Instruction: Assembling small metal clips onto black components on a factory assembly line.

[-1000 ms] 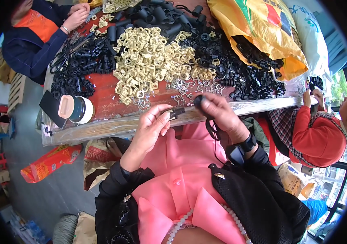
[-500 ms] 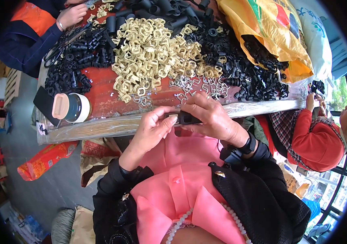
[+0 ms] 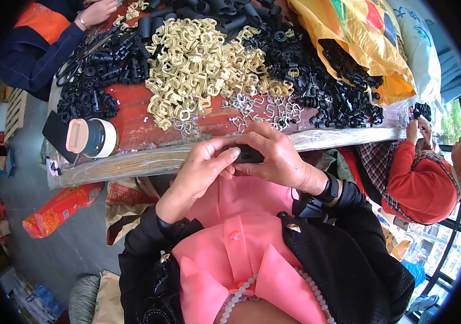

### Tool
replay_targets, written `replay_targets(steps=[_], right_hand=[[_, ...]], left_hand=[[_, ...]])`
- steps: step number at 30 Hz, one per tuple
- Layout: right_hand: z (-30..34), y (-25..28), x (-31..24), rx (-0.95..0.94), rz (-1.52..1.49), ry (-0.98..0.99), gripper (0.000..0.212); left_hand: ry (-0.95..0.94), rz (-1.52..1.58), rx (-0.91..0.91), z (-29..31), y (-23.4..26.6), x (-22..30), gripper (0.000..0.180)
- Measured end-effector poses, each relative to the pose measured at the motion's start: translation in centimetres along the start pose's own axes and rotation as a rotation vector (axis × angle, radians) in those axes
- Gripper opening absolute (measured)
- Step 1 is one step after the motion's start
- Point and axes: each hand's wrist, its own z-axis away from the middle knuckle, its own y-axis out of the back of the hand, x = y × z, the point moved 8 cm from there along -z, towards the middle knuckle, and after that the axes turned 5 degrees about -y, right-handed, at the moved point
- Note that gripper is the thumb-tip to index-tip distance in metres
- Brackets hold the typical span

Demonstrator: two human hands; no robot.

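Observation:
Both my hands meet just over the table's near edge, around a small black plastic fitting (image 3: 250,154). My left hand (image 3: 209,164) pinches its left end, thumb on top. The fingers of my right hand (image 3: 275,156) wrap over its right end and hide much of it. Beyond my hands lies a heap of cream plastic clips (image 3: 190,65). Bent metal wire clips (image 3: 271,109) are scattered in front of that heap, nearest to my right hand. Black plastic fittings (image 3: 333,92) are piled to the right, and more black fittings (image 3: 98,81) lie to the left.
A cup with a pink lid (image 3: 78,136) stands at the table's left front, by a dark phone-like slab (image 3: 58,135). A yellow sack (image 3: 360,43) spills black parts at the right. Plastic-wrapped wood (image 3: 133,168) edges the table. Co-workers sit at far left and right.
The black fitting has turned between my fingers, and less of it shows. My right fingers have closed further over it. The view has shifted slightly.

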Motion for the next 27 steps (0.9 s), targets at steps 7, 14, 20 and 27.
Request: replay_targets(steps=[7,14,20,27], right_hand=[[-0.5,0.8,-1.1,-0.201,-0.347,0.133,0.058],[0.1,0.1,-2.9,-0.461,-0.473,0.264,0.068],[0.8,0.0,-2.5,-0.309,-0.444,0.235,0.055],[4.4,3.9,3.5,0.039,-0.135,-0.191,0.031]], left_hand=[[-0.008,0.024,-0.007,0.1,-0.5,0.2,0.032],[-0.04,0.187,-0.093,0.9,-2.1,1.0,0.049],[0.004,0.303,-0.063,1.5,-2.5,-0.1,0.052],[0.036,0.318,-0.037,1.3,-0.8,-1.0,0.04]])
